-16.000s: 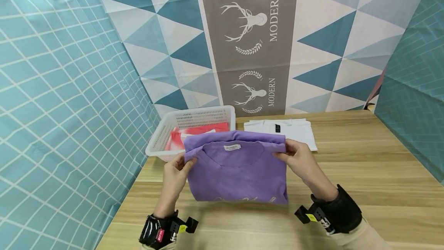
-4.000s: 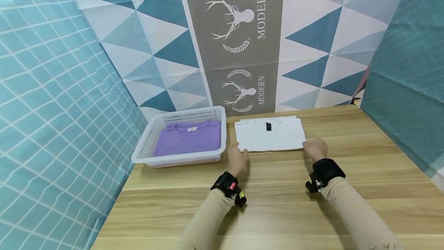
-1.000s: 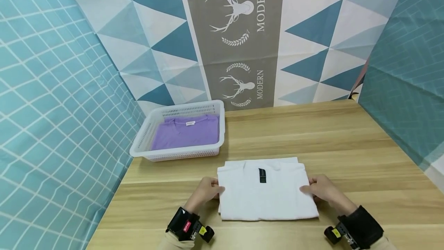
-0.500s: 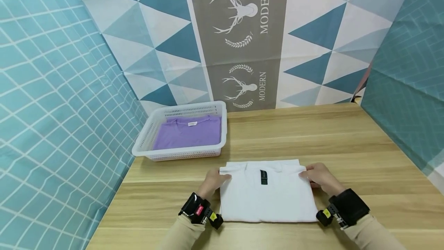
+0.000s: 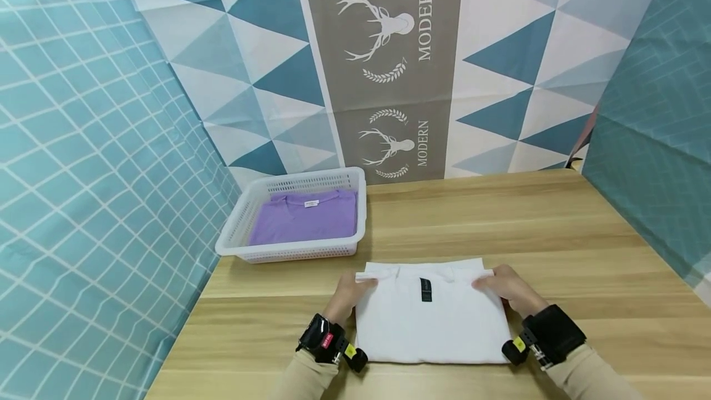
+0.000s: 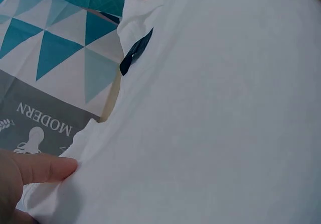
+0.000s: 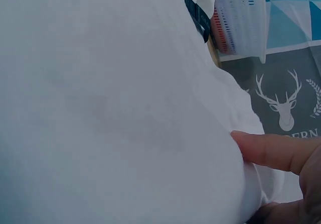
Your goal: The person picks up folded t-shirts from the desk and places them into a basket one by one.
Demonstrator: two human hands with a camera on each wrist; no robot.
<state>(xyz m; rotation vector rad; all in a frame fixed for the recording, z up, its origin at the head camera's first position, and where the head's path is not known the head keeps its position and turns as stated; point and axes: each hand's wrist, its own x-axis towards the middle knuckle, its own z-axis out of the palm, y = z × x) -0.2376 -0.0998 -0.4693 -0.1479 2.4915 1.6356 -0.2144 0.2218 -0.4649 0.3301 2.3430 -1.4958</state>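
A folded white T-shirt [image 5: 430,329] with a dark neck label lies at the front middle of the table. My left hand [image 5: 349,295] pinches its far left corner, thumb on top and the other fingers mostly hidden under the cloth. At the far right corner my right hand [image 5: 511,289] pinches the fabric the same way. The left wrist view shows the left thumb [image 6: 52,168] pressed on the shirt's edge beside the neckline. In the right wrist view the right thumb [image 7: 271,148] lies on the opposite edge, with a fingertip below it under the cloth.
A white perforated plastic basket [image 5: 300,250] stands at the back left, holding a folded purple T-shirt [image 5: 305,218]. Through its side some red shows in the right wrist view. The wooden table [image 5: 533,221] meets patterned cloth walls at the back and both sides.
Earlier the purple shirt was in my hands, then in the basket. The white shirt came from the back to the front. My hands have since slid from its sides up to its far corners.
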